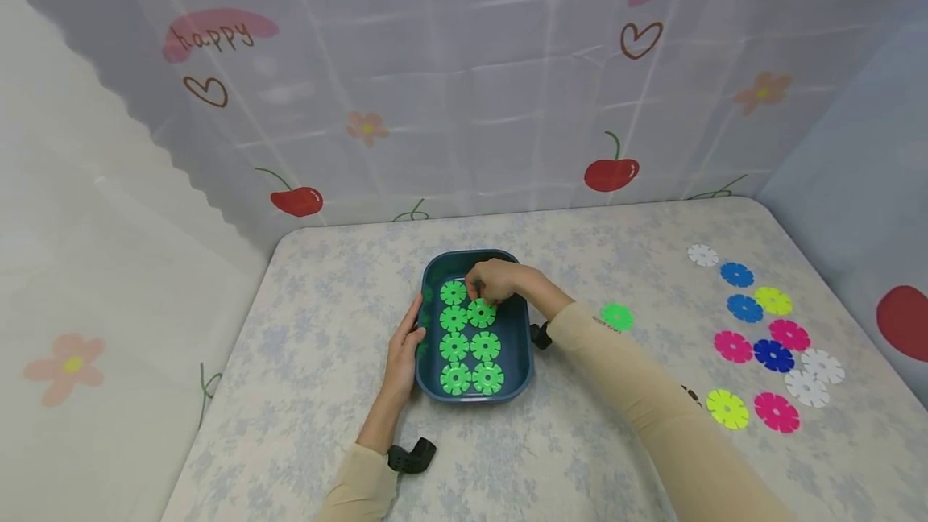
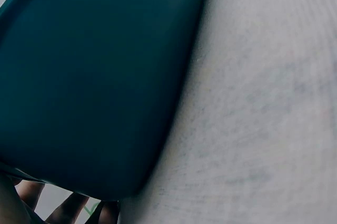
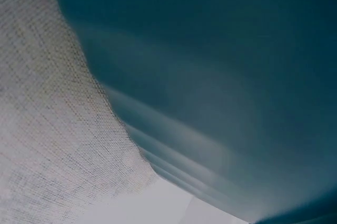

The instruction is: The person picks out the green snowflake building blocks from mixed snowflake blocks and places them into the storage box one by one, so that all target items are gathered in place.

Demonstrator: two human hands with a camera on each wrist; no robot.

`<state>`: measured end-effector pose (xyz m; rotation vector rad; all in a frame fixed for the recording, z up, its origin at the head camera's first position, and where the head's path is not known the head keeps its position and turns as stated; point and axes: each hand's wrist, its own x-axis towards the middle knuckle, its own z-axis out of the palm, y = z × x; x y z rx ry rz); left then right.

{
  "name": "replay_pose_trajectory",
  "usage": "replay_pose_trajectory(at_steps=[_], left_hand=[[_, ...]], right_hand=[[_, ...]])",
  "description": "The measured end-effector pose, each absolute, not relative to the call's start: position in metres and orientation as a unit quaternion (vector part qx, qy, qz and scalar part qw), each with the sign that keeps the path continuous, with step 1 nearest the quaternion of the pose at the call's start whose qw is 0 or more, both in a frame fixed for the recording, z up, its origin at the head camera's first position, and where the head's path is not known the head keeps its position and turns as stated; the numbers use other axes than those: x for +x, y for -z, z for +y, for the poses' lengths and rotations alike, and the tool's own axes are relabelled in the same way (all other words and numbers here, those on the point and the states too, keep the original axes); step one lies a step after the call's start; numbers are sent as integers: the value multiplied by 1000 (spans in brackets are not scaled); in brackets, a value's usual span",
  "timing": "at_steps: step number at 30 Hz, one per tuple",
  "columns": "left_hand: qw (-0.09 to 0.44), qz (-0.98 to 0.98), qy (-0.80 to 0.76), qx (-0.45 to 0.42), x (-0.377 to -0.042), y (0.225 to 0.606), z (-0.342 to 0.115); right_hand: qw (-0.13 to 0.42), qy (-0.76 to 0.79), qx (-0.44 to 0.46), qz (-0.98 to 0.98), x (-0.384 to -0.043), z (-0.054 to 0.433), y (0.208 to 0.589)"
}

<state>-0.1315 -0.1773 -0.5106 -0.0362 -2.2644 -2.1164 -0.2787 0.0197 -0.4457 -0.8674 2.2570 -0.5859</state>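
Observation:
A dark blue-green tray (image 1: 474,399) stands on the table, holding green notched discs (image 1: 455,346) laid flat in two columns. My left hand (image 1: 400,353) lies along the tray's left outer wall, its fingers fairly straight and the thumb by the rim. In the left wrist view the tray's side (image 2: 100,81) fills much of the picture, with fingertips (image 2: 68,208) past its far edge. Reaching over the tray's right rim, my right hand (image 1: 496,279) pinches at a green disc (image 1: 482,313) with curled fingers, partly covering it. The right wrist view shows only the tray wall (image 3: 174,76) and cloth.
One green disc (image 1: 617,316) lies on the table right of the tray, near my right sleeve. Farther right are scattered pink (image 1: 776,412), blue (image 1: 744,308), yellow (image 1: 727,409) and white discs (image 1: 702,255). A printed curtain (image 1: 478,103) hangs behind the table.

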Motion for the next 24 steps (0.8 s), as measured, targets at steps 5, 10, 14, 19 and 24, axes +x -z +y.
replay_pose_trajectory(at_steps=[5,10,14,19,24], left_hand=[[9,-735,678,-7,-131,507,-177],[20,-733,680,-10,-134,517,-179],[25,-736,676,-12,-135,519,-179],[15,-734,679,-8,-134,514,-179],[12,-731,682,-13,-134,509,-179]], right_hand=[[317,205,-315,871,-277,19,444],[310,179,-315,879,-277,17,446],[302,165,-320,883,-275,17,445],[294,147,-322,888,-273,16,442],[284,136,-321,893,-271,15,443]])
